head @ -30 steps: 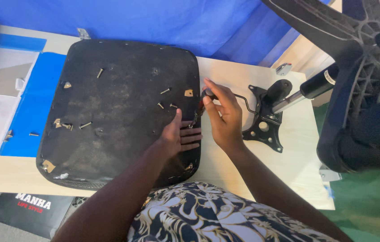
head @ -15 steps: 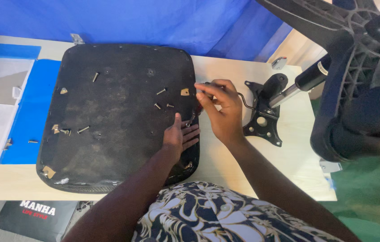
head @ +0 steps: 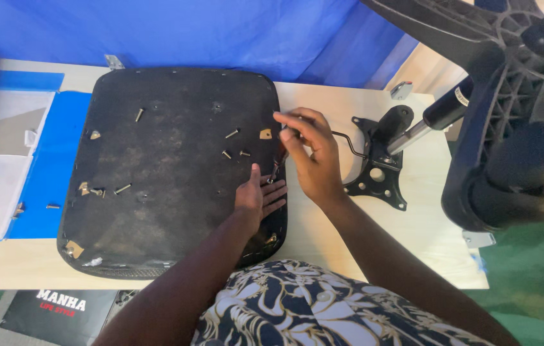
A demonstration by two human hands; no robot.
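Seat pan (head: 169,173) under left hand (head: 256,195)

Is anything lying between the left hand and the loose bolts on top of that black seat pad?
Nothing visible does. The left hand rests flat on the seat pad, and the nearest loose bolts lie just beyond its fingertips on bare pad surface.

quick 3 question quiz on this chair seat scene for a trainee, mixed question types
1. True or false: the left hand lies flat on the black seat pad.
2. Which side of the pad has the metal bracket plate? A) right B) left C) on top of it
3. What small loose parts lie scattered on the pad?

Key
1. True
2. A
3. Screws or bolts; the right hand works at the pad's right edge, what it grips is unclear.
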